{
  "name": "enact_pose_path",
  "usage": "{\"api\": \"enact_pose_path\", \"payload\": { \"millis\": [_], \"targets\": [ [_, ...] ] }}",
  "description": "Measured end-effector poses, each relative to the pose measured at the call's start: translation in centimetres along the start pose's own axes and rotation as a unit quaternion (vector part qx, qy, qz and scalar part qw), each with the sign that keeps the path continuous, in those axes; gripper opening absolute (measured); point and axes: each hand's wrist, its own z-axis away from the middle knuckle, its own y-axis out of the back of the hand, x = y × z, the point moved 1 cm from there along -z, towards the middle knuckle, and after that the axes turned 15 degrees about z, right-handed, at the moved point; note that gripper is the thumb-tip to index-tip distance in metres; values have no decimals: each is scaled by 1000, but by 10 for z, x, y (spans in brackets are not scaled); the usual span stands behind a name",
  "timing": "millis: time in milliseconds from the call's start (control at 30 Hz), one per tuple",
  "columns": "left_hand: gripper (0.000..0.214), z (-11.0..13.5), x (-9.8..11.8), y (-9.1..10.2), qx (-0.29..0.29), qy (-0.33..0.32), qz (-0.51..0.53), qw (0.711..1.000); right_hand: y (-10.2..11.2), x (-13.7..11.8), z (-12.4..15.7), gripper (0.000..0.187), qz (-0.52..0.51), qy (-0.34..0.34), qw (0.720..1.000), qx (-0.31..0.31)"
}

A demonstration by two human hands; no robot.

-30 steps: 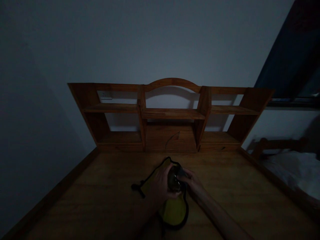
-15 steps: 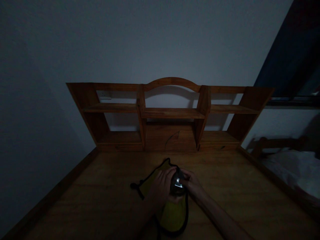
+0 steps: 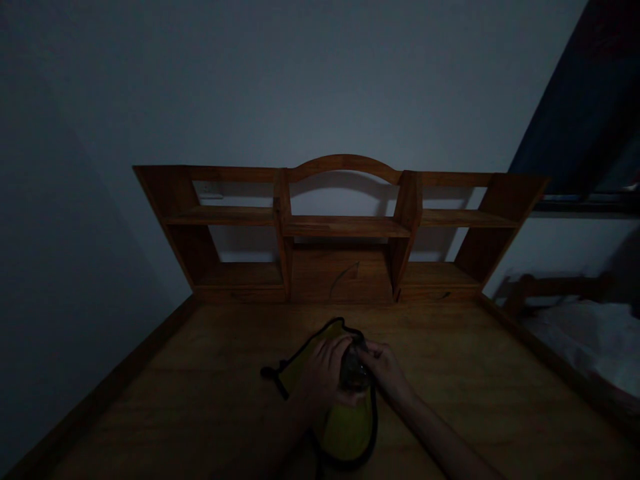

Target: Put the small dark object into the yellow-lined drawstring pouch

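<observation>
Barely shifted, left hand (image 3: 323, 375) and right hand (image 3: 384, 369) fingers (image 3: 336, 349) clasp the dark object (image 3: 354, 371).

A small, dark, rounded object (image 3: 354, 370), too dim to make out in detail, is sitting between the left hand (image 3: 324, 375) and the right hand (image 3: 386, 373), both of which are gripping its sides. It is hanging just over the far half of a yellow pouch (image 3: 345, 430) edged in black. The pouch is lying flat at the near centre of the wooden worktop (image 3: 200, 387), running near to far. A black cord (image 3: 271, 373) is trailing from the pouch's left edge.
</observation>
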Motion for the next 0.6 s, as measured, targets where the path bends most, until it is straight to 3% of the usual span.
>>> {"api": "enact_pose_path", "payload": {
  "millis": [233, 367, 600],
  "targets": [
    [91, 3, -4, -3, 36, 15, 11, 999, -3, 1, -1, 30, -28, -5, 999, 21],
    [92, 2, -2, 0, 45, -16, 15, 999, -4, -1, 1, 32, -98, -57, 993, 19],
    [80, 1, 3, 3, 29, -74, -1, 997, -4, -14, 4, 25, -232, -121, 963, -57]
  ]
}}
